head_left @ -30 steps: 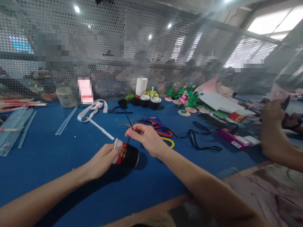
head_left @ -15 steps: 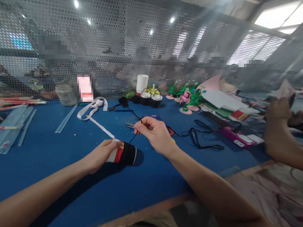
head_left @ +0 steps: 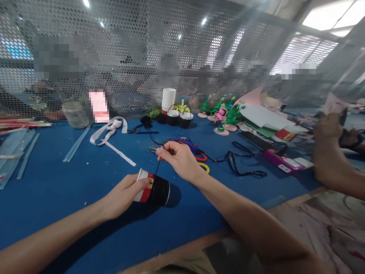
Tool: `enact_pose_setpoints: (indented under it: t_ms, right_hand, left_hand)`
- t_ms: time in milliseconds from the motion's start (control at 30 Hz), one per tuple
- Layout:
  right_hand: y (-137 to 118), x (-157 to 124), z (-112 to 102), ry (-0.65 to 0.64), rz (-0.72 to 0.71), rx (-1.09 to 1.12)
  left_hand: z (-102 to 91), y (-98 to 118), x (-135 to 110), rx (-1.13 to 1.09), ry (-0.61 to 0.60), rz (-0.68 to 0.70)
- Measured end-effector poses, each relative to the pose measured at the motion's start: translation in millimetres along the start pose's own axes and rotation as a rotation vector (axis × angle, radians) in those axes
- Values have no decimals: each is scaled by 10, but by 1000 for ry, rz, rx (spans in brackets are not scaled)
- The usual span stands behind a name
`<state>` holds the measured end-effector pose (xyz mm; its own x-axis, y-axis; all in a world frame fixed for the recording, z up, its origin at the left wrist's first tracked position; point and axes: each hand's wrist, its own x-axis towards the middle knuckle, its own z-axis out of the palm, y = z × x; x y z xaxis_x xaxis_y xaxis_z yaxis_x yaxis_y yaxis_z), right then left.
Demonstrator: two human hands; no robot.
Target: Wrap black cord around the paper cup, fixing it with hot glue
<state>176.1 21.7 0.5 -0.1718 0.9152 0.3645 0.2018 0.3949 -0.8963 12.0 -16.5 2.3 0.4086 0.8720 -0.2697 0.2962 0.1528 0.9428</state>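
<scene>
Shifted rightward since the earlier frame: tapered white, red and black cup [head_left: 162,191], clasped in left hand [head_left: 125,195] over blue tabletop [head_left: 199,217].
Pinched in right hand [head_left: 180,160]: thin black cord [head_left: 157,166], straight to the cup, slack toward dark fuzzy bundle [head_left: 146,121]. Liable to loosen through a weakened pinch, or snag through that slack.

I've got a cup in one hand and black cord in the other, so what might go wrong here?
The black cord might snag: beyond the right hand, it passes by the pliers. If that hand lets go, the stretch to the cup could slacken. The left hand holds the cup's side, so squeezing harder might dent it.
</scene>
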Motion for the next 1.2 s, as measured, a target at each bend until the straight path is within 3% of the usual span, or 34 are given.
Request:
enact_pose_setpoints:
  t_ms: [467, 1200]
  right_hand:
    - [38, -19, 49, -86, 18, -88]
    - [29, -30, 113, -256, 143, -141]
  left_hand:
    - [26, 21, -77, -108, -54, 51]
    - [6, 5, -79, -38, -53, 88]
